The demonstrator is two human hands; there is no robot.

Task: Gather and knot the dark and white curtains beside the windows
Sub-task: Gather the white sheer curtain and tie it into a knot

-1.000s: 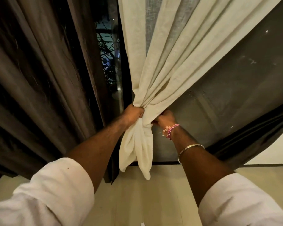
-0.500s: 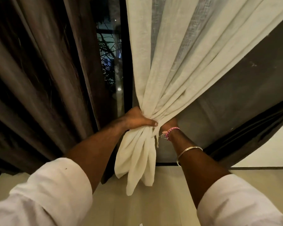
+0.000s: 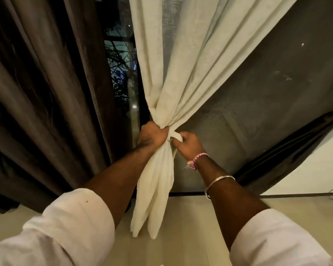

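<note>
Gripping the gathered white curtain [image 3: 181, 77], the left hand [image 3: 152, 135] fists it; the right hand [image 3: 188, 144] pinches a fold beside it.

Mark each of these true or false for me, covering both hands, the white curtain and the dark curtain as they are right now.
1. The left hand grips the gathered white curtain. True.
2. The right hand is open and clear of the cloth. False: it holds a strip of white cloth beside the left hand.
3. The dark curtain is already tied in a knot. False: it hangs loose on the left.
4. The white curtain's tail hangs below the hands. True.
5. A metal bangle sits on the right forearm. True.
</note>
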